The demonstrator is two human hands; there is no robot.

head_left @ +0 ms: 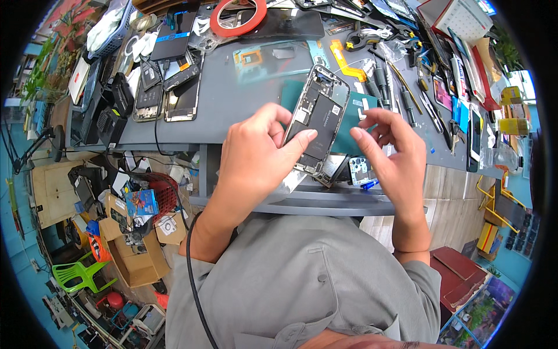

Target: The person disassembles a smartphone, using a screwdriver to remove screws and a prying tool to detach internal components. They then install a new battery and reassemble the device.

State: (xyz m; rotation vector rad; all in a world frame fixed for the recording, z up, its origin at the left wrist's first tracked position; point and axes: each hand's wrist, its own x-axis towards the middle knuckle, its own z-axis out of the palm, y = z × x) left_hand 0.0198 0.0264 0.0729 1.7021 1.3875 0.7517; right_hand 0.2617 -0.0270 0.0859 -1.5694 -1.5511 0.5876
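My left hand [256, 154] grips an opened smartphone [318, 116], tilted, with its black battery and inner boards facing up. The thumb lies along the phone's lower left edge and the fingers go behind it. Just right of the phone is my right hand [398, 151], fingers loosely curled, thumb and forefinger apart, with nothing visible between them. Beneath both is a green mat [356, 136] with small white pieces near the right fingertips. An open drawer [325, 205] below the desk edge holds phone parts, among them a camera-side frame [361, 170].
Screwdrivers [382, 84] and tweezers [431, 107] lie to the right. An orange flex cable [347, 63] and a red tape roll [238, 17] are farther back. Phone parts [183, 96] crowd the left. A black cable [192, 273] runs beside my left arm.
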